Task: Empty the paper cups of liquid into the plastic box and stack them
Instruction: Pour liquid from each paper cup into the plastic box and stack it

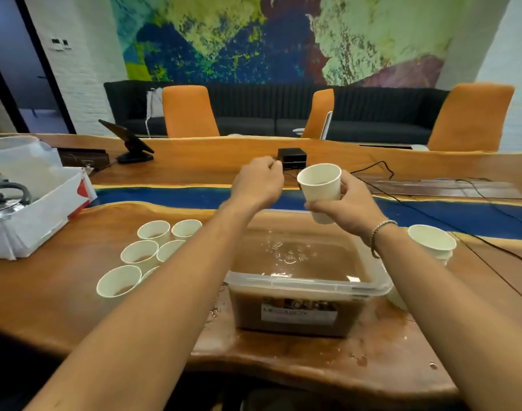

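A: Where's the paper cup (320, 183)?
B: The right hand (351, 203) grips it, roughly upright, over the far side of the plastic box (301, 284) — the box lies straight below.
A: And the left hand (258, 180)?
B: Curled, holding nothing, just left of the cup — the full cups (141, 253) sit on its side.

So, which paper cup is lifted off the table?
The cup gripped in the right hand over the plastic box; the other cups stand on the table.

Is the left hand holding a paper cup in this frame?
No, the left hand is curled with no cup in it; only the right hand grips a paper cup.
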Demonstrator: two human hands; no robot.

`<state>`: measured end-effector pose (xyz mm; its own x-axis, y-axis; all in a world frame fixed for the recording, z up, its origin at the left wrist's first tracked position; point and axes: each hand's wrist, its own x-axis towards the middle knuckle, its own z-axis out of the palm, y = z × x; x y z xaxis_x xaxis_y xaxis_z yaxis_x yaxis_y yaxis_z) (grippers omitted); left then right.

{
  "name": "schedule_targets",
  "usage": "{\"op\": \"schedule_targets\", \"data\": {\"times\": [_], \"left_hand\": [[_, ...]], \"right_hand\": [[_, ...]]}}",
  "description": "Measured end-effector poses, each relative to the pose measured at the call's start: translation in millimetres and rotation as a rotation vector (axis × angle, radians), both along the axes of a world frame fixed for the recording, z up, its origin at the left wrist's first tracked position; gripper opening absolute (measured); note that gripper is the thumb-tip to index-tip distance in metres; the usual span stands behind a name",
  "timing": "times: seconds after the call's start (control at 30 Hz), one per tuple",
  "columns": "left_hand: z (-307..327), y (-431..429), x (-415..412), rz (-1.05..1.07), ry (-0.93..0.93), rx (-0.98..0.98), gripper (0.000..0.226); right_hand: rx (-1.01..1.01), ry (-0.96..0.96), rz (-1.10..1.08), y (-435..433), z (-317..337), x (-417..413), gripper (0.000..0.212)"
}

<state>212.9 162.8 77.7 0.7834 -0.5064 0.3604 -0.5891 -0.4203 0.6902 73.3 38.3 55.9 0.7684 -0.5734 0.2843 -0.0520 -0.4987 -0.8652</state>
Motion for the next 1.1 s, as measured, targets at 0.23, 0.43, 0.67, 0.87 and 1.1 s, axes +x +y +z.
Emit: {"op": "schedule_targets", "data": {"times": [0.23,0.43,0.67,0.87,1.1], "left_hand": [[-54.9,3.7,-13.6,-0.041,-0.066,0.222,0.032],[-62.2,14.6,1.1,-0.041,0.011,0.225,0.035],[-62.0,17.2,2.3,-0.043,0.073,0.121,0.040],[-60.7,18.6,4.1,-0.014,0.131,0.007,0.065],[-55.3,18.5,-8.4,0.048,0.179,-0.004,0.078]], "right_hand": [[-0.186,0.030,-0.090,-0.5,-22.4,-15.4,0.073],[-0.282,0.101,-0.140,-1.4,-30.7,-17.6,0.073],[-0.366,0.156,-0.149,0.8,-35.0,-15.3,0.073],[-0.406,0.169,-0.106,4.0,-36.1,-15.5,0.070],[-0.467,0.214,-0.077,6.1,-37.2,-15.8,0.070]]}}
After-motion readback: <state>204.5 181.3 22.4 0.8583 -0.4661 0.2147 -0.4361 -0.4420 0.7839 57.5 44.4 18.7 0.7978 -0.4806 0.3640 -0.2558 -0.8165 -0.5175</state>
